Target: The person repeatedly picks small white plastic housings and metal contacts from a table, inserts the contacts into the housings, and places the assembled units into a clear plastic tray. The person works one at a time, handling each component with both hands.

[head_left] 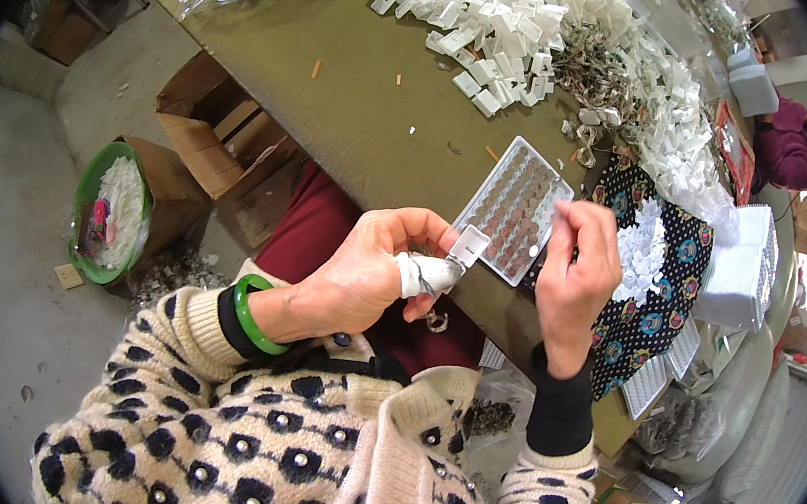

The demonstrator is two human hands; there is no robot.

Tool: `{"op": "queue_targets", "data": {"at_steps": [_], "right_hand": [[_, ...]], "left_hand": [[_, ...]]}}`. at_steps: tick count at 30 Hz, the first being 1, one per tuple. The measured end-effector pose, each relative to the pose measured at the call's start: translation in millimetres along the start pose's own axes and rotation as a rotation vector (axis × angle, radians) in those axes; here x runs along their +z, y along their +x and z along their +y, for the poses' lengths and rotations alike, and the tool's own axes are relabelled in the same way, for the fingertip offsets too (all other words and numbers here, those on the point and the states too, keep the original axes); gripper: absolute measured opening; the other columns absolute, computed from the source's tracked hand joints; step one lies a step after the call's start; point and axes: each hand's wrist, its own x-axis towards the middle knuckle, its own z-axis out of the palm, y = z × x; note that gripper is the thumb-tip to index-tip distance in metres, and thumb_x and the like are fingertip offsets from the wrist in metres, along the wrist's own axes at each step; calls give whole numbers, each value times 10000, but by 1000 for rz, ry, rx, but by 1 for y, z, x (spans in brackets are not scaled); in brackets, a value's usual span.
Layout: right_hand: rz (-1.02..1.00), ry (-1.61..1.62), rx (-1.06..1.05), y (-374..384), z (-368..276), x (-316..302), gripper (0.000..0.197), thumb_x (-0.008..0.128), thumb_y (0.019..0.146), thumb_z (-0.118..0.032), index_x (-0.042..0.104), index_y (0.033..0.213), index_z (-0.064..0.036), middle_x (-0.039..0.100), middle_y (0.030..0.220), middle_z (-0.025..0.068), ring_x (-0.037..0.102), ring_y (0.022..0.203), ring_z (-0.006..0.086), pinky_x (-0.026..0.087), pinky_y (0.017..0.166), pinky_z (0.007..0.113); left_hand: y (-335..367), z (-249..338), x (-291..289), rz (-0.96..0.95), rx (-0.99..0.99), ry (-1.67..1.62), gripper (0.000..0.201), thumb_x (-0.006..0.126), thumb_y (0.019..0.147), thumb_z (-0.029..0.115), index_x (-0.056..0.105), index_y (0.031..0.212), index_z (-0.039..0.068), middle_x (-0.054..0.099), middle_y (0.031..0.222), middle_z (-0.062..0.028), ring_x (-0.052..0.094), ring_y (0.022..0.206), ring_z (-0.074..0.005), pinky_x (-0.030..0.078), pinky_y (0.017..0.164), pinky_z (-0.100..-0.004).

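My left hand (pixel 356 266) pinches a small white plastic case (pixel 469 244) that stands open, its pale inside turned upward. White wrapping (pixel 413 273) covers one of that hand's fingers. To the right, my right hand (pixel 578 278) is raised beside the tray's right edge, thumb and forefinger pressed together; whatever is between them is too small to name. Between the hands and slightly beyond lies a white tray (pixel 489 184) with rows of small round brownish and grey pieces. A tiny white piece (pixel 532 252) rests on it.
Heaped white plastic cases (pixel 491 71) cover the far table (pixel 345 74). Small white pieces (pixel 641 251) lie on patterned dark cloth (pixel 691 249) at right, near stacked white trays (pixel 740 263). A green basin (pixel 96 169) and cardboard box (pixel 203 117) stand left. Another person (pixel 794 149) is far right.
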Motion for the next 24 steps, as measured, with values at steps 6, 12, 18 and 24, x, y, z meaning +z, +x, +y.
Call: {"op": "queue_targets", "data": {"at_steps": [6,12,18,24], "right_hand": [[-136,-282,-140,20,53,15,202,610,794,67,641,983,5,585,943,115,601,905,302,508,794,380],[-210,-376,-262,22,59,14,137,644,782,-4,626,917,-22,555,889,83,580,833,260,490,734,378],[-231,-457,-301,24,54,14,102,641,804,-54,633,905,-39,535,864,72,561,816,255,467,713,378],[-103,-192,-247,24,36,13,113,692,764,6,661,865,-34,593,847,78,597,776,263,493,694,372]], "left_hand": [[6,0,-8,-85,-11,-173,238,707,896,94,604,1070,-32,677,822,-122,630,557,-152,481,457,-246],[10,1,-14,-169,-6,-218,338,638,951,123,587,1258,-9,647,1195,-240,725,924,-300,591,577,-284],[13,-1,-16,-216,-33,-285,318,601,969,101,596,1277,24,620,1243,-272,694,1034,-353,615,603,-312],[13,-3,-18,-209,-35,-341,309,627,957,125,615,1252,35,629,1222,-273,690,1033,-371,630,614,-344]]}}
